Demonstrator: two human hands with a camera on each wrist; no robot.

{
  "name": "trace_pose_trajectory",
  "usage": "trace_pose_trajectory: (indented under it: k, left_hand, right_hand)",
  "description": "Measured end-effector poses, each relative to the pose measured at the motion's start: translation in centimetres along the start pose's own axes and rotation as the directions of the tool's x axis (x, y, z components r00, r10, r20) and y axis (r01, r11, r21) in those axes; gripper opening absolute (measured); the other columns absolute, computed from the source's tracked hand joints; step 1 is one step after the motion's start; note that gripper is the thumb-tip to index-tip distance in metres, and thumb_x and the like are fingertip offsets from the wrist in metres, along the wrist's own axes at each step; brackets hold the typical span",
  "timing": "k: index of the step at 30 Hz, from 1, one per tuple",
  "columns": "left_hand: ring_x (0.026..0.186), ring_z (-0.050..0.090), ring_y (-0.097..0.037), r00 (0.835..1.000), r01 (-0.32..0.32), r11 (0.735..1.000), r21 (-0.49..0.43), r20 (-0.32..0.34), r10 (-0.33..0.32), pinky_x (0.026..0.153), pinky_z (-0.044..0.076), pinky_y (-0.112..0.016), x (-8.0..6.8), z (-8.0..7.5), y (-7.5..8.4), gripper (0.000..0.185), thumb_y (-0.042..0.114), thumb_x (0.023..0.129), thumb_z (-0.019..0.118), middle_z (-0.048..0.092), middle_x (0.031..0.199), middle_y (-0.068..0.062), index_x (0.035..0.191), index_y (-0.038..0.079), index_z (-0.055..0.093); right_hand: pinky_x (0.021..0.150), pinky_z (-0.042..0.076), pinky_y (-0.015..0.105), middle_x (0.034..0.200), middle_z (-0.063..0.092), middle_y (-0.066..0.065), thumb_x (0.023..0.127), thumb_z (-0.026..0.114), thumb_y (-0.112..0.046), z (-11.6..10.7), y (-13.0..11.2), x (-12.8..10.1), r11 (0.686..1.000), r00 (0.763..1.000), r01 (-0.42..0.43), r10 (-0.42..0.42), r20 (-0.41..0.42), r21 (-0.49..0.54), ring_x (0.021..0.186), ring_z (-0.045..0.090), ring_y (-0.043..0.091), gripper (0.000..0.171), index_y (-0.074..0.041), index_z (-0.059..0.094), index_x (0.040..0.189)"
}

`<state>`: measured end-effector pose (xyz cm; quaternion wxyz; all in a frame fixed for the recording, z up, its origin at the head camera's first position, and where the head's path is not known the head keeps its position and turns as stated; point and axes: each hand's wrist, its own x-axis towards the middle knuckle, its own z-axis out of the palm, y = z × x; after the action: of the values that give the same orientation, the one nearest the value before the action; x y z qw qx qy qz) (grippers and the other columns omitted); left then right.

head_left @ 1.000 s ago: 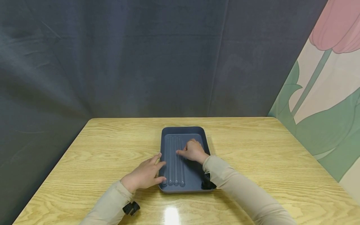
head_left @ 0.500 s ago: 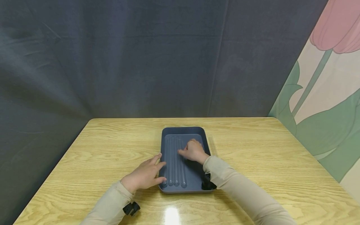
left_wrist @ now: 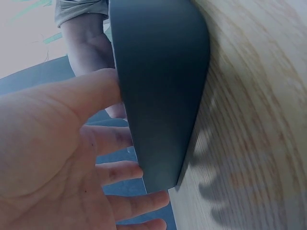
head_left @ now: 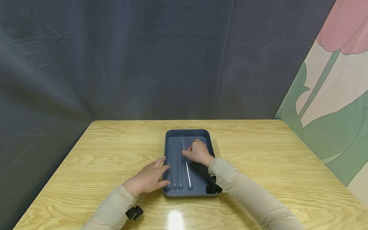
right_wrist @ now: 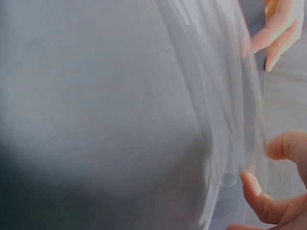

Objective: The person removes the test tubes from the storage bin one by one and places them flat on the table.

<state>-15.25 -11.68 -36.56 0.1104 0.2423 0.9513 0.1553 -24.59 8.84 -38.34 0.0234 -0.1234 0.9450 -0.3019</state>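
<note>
A dark blue tray (head_left: 201,179) stands on the table, with several clear glass test tubes (head_left: 174,169) side by side along its left half. My right hand (head_left: 198,152) reaches over the tray and pinches one test tube (head_left: 188,175) between thumb and fingers. That tube slants apart from the row, its rounded end toward the tray's near side. My left hand (head_left: 148,179) lies at the left rim with fingers spread; in the left wrist view its fingertips touch the tray's wall (left_wrist: 158,100). The right wrist view shows a tube's round mouth close to my fingers (right_wrist: 256,194).
The wood-grained table (head_left: 120,140) stretches around the tray. A thin transparent strip (head_left: 216,147) lies just right of the tray. A dark curtain (head_left: 161,64) hangs behind, and a wall painted with a tulip (head_left: 330,127) is on the right.
The rightmost test tube has moved right, away from the others, and now slants with its far end raised in my right hand. My left hand has stayed at the rim.
</note>
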Motion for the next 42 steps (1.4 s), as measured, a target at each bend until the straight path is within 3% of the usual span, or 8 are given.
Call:
trace_pose_trajectory:
  k: [4,10,13,17,19,25,29,42]
  left_hand:
    - [0.133,0.037,-0.043,1.0,0.005,1.0,-0.003,0.002,-0.005,0.109,0.034,-0.053,0.0,0.0,0.1,0.058,0.032,0.088,0.063,0.026,0.15,-0.024,0.133,-0.001,0.049]
    - [0.133,0.037,-0.043,1.0,0.006,1.0,-0.007,-0.002,-0.006,0.109,0.034,-0.053,0.0,-0.1,0.1,0.058,0.032,0.088,0.063,0.027,0.15,-0.024,0.133,-0.001,0.049]
    - [0.133,0.037,-0.043,1.0,0.008,1.0,-0.005,0.001,-0.008,0.109,0.033,-0.053,0.0,-0.1,0.1,0.058,0.032,0.088,0.063,0.026,0.15,-0.024,0.133,-0.001,0.049]
    - [0.133,0.036,-0.042,1.0,0.01,1.0,-0.002,0.007,-0.01,0.109,0.034,-0.053,0.0,-0.2,0.1,0.058,0.033,0.089,0.063,0.026,0.151,-0.024,0.133,-0.001,0.049]
    - [0.133,0.036,-0.042,1.0,0.009,1.0,-0.001,0.008,-0.009,0.109,0.034,-0.053,0.0,-0.2,0.1,0.058,0.033,0.089,0.062,0.026,0.151,-0.024,0.133,-0.001,0.049]
    - [0.134,0.036,-0.042,1.0,0.009,1.0,-0.007,0.014,-0.009,0.109,0.033,-0.053,0.0,-0.2,0.1,0.058,0.032,0.089,0.062,0.025,0.151,-0.024,0.134,-0.001,0.048]
    - [0.134,0.035,-0.042,1.0,0.014,1.0,-0.012,0.019,-0.014,0.109,0.032,-0.054,-0.1,-0.2,0.2,0.058,0.033,0.089,0.062,0.025,0.151,-0.023,0.134,-0.001,0.048]
    - [0.134,0.035,-0.042,0.999,0.018,1.0,-0.02,0.027,-0.017,0.109,0.032,-0.054,0.0,-0.1,0.0,0.058,0.034,0.089,0.062,0.024,0.152,-0.022,0.135,0.0,0.048]
  right_hand:
    - [0.11,0.026,0.062,0.056,0.055,0.007,0.084,0.063,-0.026,-0.4,-0.2,0.1,1.0,1.0,0.013,-0.014,-0.005,-0.016,0.117,0.055,0.029,0.05,-0.014,0.045,0.039]
    - [0.111,0.026,0.06,0.057,0.063,0.013,0.085,0.064,-0.025,-1.0,-0.4,0.1,1.0,1.0,0.025,-0.025,-0.004,-0.007,0.129,0.046,0.031,0.047,-0.012,0.049,0.042]
    - [0.112,0.025,0.059,0.092,0.069,0.023,0.086,0.064,-0.025,-1.4,-0.4,0.0,1.0,1.0,0.024,-0.024,-0.001,0.011,0.132,0.043,0.032,0.045,-0.009,0.053,0.045]
    - [0.112,0.026,0.058,0.128,0.053,0.028,0.085,0.064,-0.024,-1.8,-0.5,-0.1,1.0,1.0,0.012,-0.012,-0.005,0.025,0.132,0.042,0.033,0.042,-0.007,0.055,0.049]
    - [0.112,0.028,0.056,0.122,0.058,0.026,0.085,0.064,-0.024,-2.0,-0.6,-0.1,1.0,1.0,0.012,-0.012,-0.011,0.027,0.131,0.043,0.033,0.04,-0.007,0.056,0.049]
    - [0.112,0.03,0.052,0.057,0.061,0.008,0.086,0.062,-0.021,-2.6,-0.5,-0.2,0.998,0.998,0.055,-0.054,-0.022,0.027,0.129,0.045,0.032,0.04,-0.008,0.055,0.049]
    - [0.111,0.033,0.047,0.046,0.054,0.005,0.087,0.062,-0.019,-3.1,-0.5,-0.3,0.995,0.995,0.099,-0.099,-0.024,0.026,0.125,0.048,0.034,0.04,-0.006,0.055,0.049]
    - [0.109,0.036,0.048,0.098,0.068,0.023,0.086,0.063,-0.02,-3.9,-0.7,-0.7,0.995,0.995,0.098,-0.097,-0.03,0.032,0.132,0.041,0.034,0.029,-0.001,0.068,0.064]
